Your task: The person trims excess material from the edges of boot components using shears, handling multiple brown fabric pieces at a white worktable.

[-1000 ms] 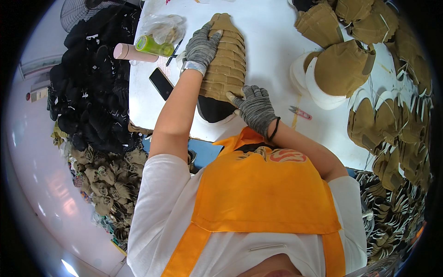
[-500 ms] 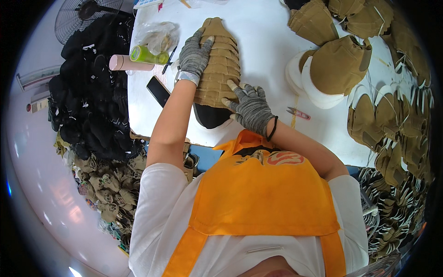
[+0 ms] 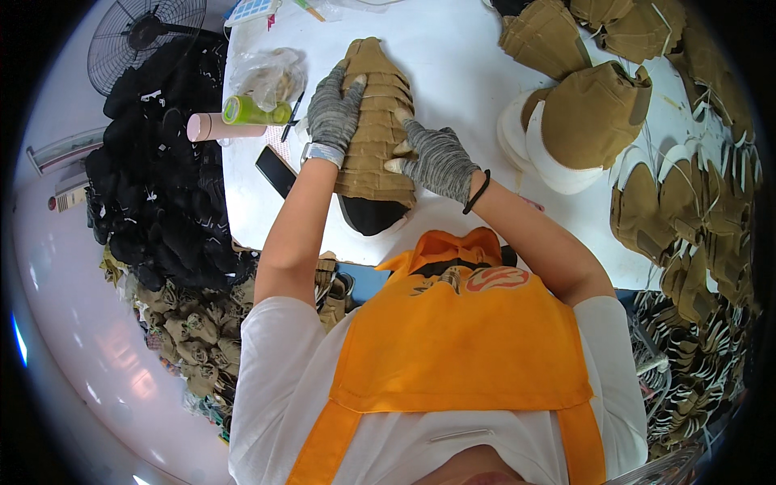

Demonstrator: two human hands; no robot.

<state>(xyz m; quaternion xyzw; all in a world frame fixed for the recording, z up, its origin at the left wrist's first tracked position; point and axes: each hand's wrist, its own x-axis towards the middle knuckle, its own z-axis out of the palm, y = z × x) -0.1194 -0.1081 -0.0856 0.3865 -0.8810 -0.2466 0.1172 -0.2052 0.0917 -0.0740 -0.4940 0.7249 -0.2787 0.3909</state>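
A row of overlapping brown fabric shoe pieces lies fanned out on the white table in front of me, narrow at the far end. At its near end shows a black rounded piece. My left hand, in a grey knit glove with bare fingertips, rests along the row's left edge. Its fingers are stretched out and the thumb lies across the top. From the right, my right hand, gloved the same way, touches the row's right side with fingers spread. The undersides of the pieces are hidden.
To the left lie a phone, a pen, a pink bottle, a green container and a plastic bag. Brown-and-white shoe pieces stand at right. Black shoe pieces are heaped beside the table.
My right hand has moved farther away along the row's right side, and its forearm now covers most of the small pink snips. The left hand stays on the left edge.
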